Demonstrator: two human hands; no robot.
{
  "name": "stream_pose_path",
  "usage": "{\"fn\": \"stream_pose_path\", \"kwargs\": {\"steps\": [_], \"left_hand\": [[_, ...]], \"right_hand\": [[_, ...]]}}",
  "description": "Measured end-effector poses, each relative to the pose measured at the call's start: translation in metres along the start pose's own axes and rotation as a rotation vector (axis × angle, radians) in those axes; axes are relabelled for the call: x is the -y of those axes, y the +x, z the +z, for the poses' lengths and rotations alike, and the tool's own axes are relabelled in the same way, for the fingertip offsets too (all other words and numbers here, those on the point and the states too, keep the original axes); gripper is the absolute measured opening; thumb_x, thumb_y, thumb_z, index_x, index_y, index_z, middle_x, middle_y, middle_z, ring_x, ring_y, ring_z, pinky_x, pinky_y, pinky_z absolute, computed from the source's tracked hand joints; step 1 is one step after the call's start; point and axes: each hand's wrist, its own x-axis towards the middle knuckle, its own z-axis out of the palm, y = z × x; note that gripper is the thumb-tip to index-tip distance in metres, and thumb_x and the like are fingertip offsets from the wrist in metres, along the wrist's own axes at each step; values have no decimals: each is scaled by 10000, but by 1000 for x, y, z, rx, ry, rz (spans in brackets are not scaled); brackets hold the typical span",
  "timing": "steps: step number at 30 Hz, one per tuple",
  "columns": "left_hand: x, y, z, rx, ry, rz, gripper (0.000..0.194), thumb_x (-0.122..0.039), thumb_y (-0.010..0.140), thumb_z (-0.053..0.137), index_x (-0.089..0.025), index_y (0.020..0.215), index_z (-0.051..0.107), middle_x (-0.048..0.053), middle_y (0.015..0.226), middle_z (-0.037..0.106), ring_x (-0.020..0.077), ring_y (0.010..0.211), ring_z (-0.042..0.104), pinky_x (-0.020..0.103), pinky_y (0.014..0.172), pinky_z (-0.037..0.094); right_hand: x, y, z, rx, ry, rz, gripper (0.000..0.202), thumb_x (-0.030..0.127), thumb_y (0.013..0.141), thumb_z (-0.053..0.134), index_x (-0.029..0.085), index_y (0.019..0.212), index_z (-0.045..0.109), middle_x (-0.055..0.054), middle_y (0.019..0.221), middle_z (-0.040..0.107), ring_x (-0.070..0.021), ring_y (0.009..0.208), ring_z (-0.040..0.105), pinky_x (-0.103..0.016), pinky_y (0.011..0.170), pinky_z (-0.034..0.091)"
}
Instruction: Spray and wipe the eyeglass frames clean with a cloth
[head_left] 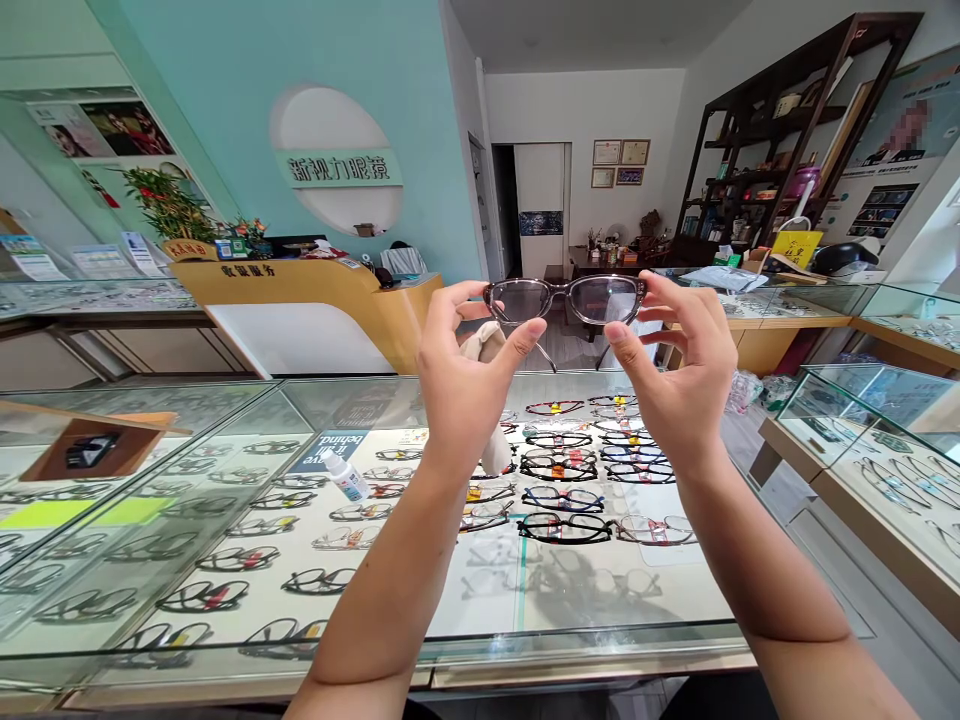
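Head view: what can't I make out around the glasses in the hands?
Head view: parts of the held glasses, covered by fingers of the left hand and right hand.
Head view: part of the cloth, behind the left hand and wrist.
Head view: fine print on the bottle, too small.
Head view: the left end of the glass counter, cut off by the picture edge.

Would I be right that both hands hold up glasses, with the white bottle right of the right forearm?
Not quite: the head view shows the white bottle left of the left forearm. The left hand and right hand do hold up glasses.
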Motion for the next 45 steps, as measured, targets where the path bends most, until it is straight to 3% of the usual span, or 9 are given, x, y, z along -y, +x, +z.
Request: {"fn": "stream_pose_path", "kwargs": {"steps": [7,13,22,27,31,39,45], "left_hand": [[2,-1,1,-44,45,12,577,-607,846,962,-281,1240,694,55,1092,755,225,980,742,370,888,639],[-1,-2,-2,-162,198,175,599,-583,818,988,-264,1231,696,33,1071,728,250,1032,729,433,957,634],[13,3,2,-56,-27,154,691,-594,809,995,-304,1346,671,86,1338,765,305,1313,718,421,1003,630],[21,3,7,9,-151,82,680,-583,823,991,-323,1366,674,98,1384,771,298,1335,719,395,1003,634],[22,3,9,-5,-141,107,671,-588,848,971,-315,1377,660,96,1378,774,291,1315,733,395,1003,638],[24,-2,10,-180,75,273,715,-567,876,949,-305,1454,621,120,1471,699,305,1358,690,406,994,633],[22,-1,12,-206,76,367,612,-510,917,927,-316,1415,628,115,1424,736,275,1293,723,360,859,638]], "right_hand": [[-4,1,1,1,81,41,391,442,1018,804,311,1383,753,-86,1193,729,-267,1081,734,-432,821,659],[-7,-1,2,115,106,128,423,503,1040,761,313,1416,735,-89,1257,766,-272,1097,755,-439,823,657],[-9,-1,4,-3,74,-16,487,467,1035,765,376,1507,686,-95,1387,723,-306,1173,729,-480,865,684],[-9,-3,5,-60,10,-87,507,474,1032,769,396,1525,681,-97,1385,717,-321,1200,709,-491,866,700],[-8,-3,5,-74,-12,-91,513,471,1032,766,380,1529,676,-102,1385,724,-314,1181,722,-479,841,707],[-13,-2,5,42,166,89,437,468,1070,713,371,1496,721,-76,1449,757,-292,1200,771,-473,913,700],[-19,-1,7,-33,338,219,356,529,1067,728,347,1356,828,-59,1294,830,-279,1137,803,-459,871,716]]}}
